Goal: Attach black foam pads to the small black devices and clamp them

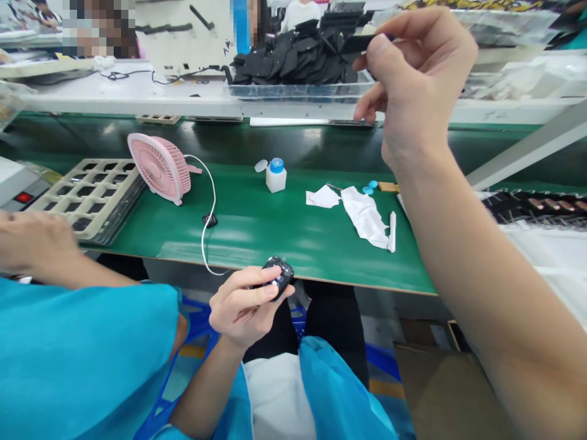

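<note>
Near the table's front edge, my left hand (245, 308) grips a small black square device with rounded corners (286, 269), fingers across its face. It resembles a watch body, but I cannot tell for sure. Raised at the upper right, my right hand (419, 73) pinches a thin flat black piece (358, 44) between thumb and forefinger. That piece is just over the right end of a clear plastic bin (298, 91) on the shelf. A heap of flat black pieces (288, 58) fills the bin.
On the green table (247, 235) are a pink fan (160, 166) with a white cable, a small white bottle (276, 178), white paper (323, 197) and a white cloth (364, 217). A compartment tray (87, 192) lies left, beside a co-worker's hand (36, 241). A slanted post (527, 140) stands right.
</note>
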`<act>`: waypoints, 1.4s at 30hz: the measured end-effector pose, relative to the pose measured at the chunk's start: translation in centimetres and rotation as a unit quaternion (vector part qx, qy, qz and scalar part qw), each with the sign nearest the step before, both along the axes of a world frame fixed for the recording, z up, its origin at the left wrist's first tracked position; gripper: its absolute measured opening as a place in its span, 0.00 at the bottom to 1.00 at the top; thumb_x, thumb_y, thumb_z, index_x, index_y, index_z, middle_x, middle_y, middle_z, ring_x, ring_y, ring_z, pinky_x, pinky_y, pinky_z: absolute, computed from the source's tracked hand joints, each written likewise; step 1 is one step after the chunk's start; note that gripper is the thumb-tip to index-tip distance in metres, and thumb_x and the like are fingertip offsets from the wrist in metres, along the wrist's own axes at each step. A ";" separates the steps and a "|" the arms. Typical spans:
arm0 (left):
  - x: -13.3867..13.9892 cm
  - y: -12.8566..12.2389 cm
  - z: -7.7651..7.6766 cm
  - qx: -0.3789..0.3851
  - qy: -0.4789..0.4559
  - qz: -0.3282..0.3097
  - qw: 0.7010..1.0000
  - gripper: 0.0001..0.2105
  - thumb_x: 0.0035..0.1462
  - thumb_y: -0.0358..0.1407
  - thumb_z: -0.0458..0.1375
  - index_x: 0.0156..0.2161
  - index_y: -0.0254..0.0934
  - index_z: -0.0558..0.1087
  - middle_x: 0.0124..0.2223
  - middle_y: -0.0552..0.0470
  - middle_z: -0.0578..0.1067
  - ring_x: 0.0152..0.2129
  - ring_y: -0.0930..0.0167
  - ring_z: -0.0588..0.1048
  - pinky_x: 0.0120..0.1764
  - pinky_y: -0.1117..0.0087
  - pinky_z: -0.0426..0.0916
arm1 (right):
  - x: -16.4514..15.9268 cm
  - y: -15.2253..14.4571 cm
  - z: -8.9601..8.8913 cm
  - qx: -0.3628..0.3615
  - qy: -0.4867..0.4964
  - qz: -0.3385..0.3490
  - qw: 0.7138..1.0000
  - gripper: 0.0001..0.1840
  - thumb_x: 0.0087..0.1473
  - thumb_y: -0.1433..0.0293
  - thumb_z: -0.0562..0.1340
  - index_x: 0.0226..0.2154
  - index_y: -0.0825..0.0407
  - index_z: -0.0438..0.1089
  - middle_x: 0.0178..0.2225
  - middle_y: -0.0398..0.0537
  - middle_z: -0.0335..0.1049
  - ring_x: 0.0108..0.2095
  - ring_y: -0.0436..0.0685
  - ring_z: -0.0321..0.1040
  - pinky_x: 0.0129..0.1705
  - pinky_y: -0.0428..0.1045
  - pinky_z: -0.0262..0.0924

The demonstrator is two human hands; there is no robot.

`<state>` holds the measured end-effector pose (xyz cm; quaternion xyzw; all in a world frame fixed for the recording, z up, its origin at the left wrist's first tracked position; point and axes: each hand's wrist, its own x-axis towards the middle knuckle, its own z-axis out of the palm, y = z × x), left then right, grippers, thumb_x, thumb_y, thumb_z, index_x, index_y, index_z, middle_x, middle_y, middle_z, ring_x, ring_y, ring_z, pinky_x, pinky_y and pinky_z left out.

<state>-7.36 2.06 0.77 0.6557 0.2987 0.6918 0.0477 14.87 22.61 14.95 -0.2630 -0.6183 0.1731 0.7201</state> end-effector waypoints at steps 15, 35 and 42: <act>0.9 0.5 0.8 -0.089 0.008 0.037 0.995 0.12 0.52 0.24 0.72 0.39 0.39 0.79 0.34 0.56 0.78 0.27 0.76 0.77 0.30 0.74 0.75 | -0.9 -4.7 -1.4 0.042 0.044 0.066 0.996 0.08 0.49 0.60 0.80 0.33 0.41 0.84 0.29 0.42 0.73 0.31 0.55 0.75 0.14 0.42 0.62; 2.8 5.3 -6.4 -0.516 -0.344 -0.143 0.771 0.23 0.36 0.41 0.80 0.35 0.33 0.77 0.32 0.50 0.81 0.25 0.74 0.77 0.31 0.75 0.71 | -4.6 -18.8 -19.3 -0.482 0.224 0.112 0.840 0.18 0.45 0.59 0.79 0.32 0.48 0.74 0.23 0.40 0.72 0.21 0.51 0.68 0.24 0.45 0.66; 4.2 4.4 -6.9 -0.538 -0.357 -0.193 0.738 0.23 0.43 0.46 0.78 0.39 0.32 0.79 0.36 0.45 0.84 0.30 0.67 0.82 0.36 0.69 0.77 | -7.2 -19.5 -22.5 -0.457 0.276 0.055 0.844 0.17 0.48 0.58 0.78 0.32 0.50 0.75 0.28 0.44 0.75 0.26 0.53 0.72 0.33 0.48 0.71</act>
